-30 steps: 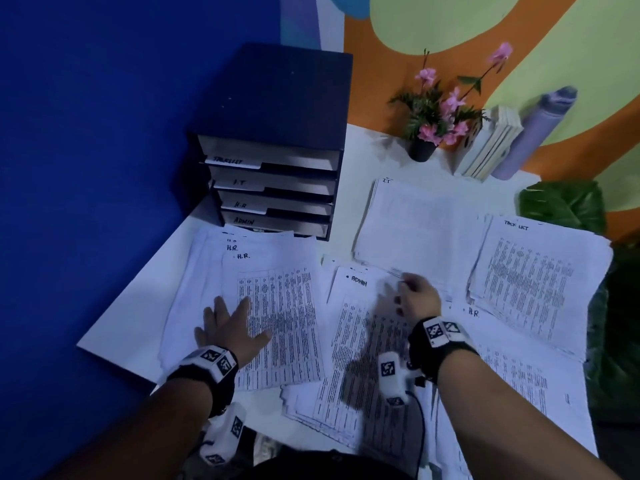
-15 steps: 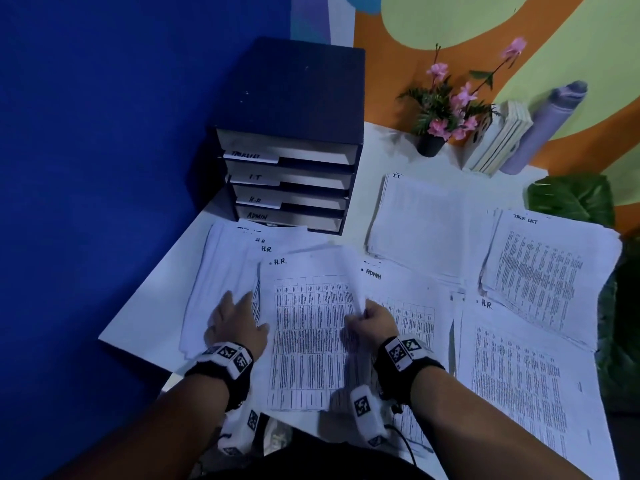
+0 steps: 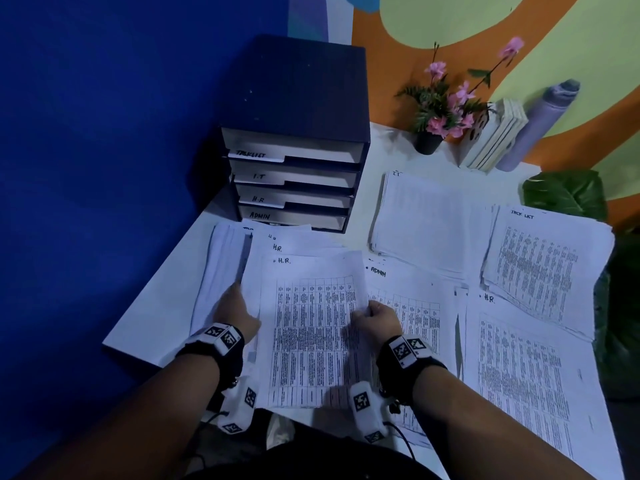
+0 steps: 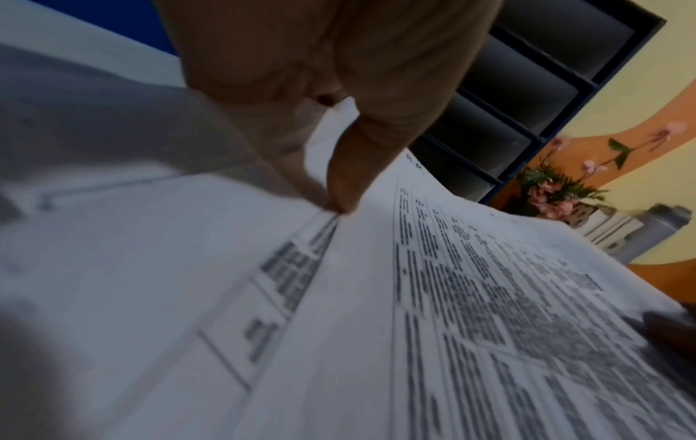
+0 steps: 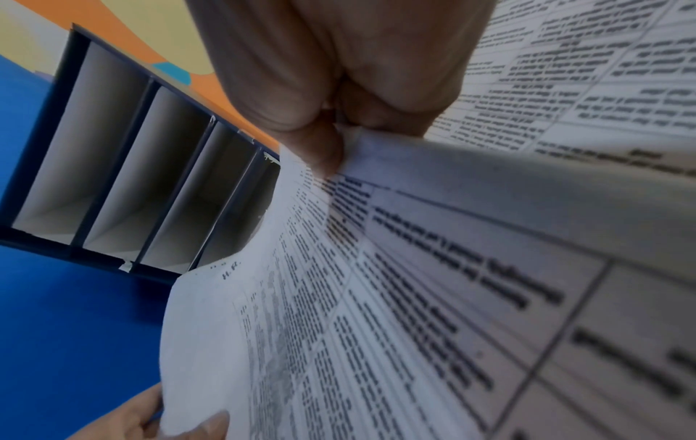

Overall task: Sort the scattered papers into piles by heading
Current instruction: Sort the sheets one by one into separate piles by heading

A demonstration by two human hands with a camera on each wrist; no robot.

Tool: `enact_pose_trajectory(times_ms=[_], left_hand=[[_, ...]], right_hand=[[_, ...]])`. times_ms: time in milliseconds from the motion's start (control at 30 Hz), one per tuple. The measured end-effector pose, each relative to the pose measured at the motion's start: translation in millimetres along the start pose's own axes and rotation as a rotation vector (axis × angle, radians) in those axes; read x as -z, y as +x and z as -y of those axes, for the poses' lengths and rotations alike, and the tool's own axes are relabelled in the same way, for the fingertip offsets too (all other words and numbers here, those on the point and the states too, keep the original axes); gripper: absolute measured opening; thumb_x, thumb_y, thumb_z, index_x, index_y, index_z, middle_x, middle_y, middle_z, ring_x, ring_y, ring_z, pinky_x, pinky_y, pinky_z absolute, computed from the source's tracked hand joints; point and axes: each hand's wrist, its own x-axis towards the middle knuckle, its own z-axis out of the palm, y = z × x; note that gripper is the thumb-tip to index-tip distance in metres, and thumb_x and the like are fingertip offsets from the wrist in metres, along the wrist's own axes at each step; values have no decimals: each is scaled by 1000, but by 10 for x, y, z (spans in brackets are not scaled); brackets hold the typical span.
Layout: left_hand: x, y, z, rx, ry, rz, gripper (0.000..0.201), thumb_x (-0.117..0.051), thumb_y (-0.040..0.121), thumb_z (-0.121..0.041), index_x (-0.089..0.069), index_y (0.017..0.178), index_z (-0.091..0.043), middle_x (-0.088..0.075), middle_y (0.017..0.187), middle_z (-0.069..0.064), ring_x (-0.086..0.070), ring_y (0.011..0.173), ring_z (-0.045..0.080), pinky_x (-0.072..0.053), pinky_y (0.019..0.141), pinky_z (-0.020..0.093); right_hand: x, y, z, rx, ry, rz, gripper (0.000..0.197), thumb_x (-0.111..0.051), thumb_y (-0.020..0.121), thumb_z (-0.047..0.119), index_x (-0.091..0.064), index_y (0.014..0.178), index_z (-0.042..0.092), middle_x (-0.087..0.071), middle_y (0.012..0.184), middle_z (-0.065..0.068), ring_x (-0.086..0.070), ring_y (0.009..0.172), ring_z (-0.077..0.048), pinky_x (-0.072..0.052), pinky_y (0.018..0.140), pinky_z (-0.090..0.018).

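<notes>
Both hands hold one white printed sheet headed "H.R." (image 3: 311, 327) just above the H.R. pile of white papers (image 3: 225, 268) at the left of the white tabletop (image 3: 156, 306). The right hand (image 3: 379, 315) pinches its right edge between thumb and curled fingers; the left hand (image 3: 239, 306) pinches its left edge. A dark blue four-slot paper tray (image 3: 294, 133) stands behind the pile
</notes>
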Motion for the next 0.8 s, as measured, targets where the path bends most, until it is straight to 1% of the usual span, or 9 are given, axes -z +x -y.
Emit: enact_pose_trajectory(times_ms=[100, 200, 300, 400, 467, 533, 633, 733, 800], left_hand=[[-37, -45, 11, 3, -167, -11, 48, -45, 96, -16, -34, 142, -7, -43, 142, 16, -46, 126, 33, -39, 104, 37], [-24, -106, 22, -16, -254, 18, 43, -37, 100, -15, -36, 143, -7, -42, 145, 15, -45, 127, 31, -36, 103, 35], [-14, -132, -9, -114, -249, 90, 31, -40, 99, -17, -51, 126, -5, -57, 127, 19, -55, 107, 25, -42, 91, 31], [48, -115, -65, -186, -169, -6, 20, -41, 99, -22, -56, 107, -12, -61, 110, 17, -54, 95, 23, -41, 82, 30], [111, -50, -24, -157, 44, -134, 38, -52, 94, -34, -54, 128, -18, -55, 131, 12, -51, 117, 28, -40, 100, 35], [144, 0, 79, -34, 254, -107, 74, -63, 83, -48, -35, 144, -19, -34, 148, 10, -35, 135, 31, -30, 112, 44], [151, 47, 160, 44, 313, -32, 102, -72, 71, -58, -18, 149, -19, -26, 150, 13, -28, 137, 35, -31, 110, 52], [168, 104, 154, 79, 301, -10, 110, -77, 65, -56, -16, 148, -18, -33, 147, 14, -35, 134, 35, -36, 106, 54], [185, 117, 142, 89, 262, -8, 105, -78, 65, -51, -21, 146, -16, -42, 143, 12, -42, 129, 35, -40, 103, 52]], right_hand=[[-5, 38, 9, 16, -3, -43, 16, -60, 82, 23, -59, 71, 12, -70, 76, -18, -70, 75, -40, -59, 64, -56], [3, -2, 94, 23, 27, -68, 13, -59, 84, 22, -61, 74, 14, -69, 76, -18, -70, 73, -35, -60, 67, -53], [2, -17, 140, 29, 74, -93, 19, -64, 82, 24, -53, 72, 13, -57, 67, -9, -56, 62, -23, -52, 61, -40], [15, 9, 134, 30, 102, -134, 27, -67, 79, 17, -45, 64, 16, -49, 62, -8, -48, 59, -19, -46, 57, -37], [21, 17, 132, 17, 121, -159, 21, -65, 81, 11, -50, 66, 14, -52, 61, -8, -51, 53, -20, -50, 53, -34], [29, 33, 109, 25, 86, -187, 14, -61, 85, 7, -55, 73, 10, -55, 63, -8, -51, 50, -20, -48, 49, -27], [44, 52, 87, 60, -26, -219, 9, -59, 86, 9, -58, 79, 3, -57, 66, -11, -54, 55, -22, -50, 52, -30], [63, 72, 70, 78, -112, -242, 21, -58, 87, 8, -49, 68, 7, -52, 61, -7, -47, 51, -17, -39, 46, -20], [70, 94, 47, 74, -75, -236, 15, -57, 87, 7, -52, 74, 1, -55, 65, -13, -49, 53, -21, -42, 50, -22]])
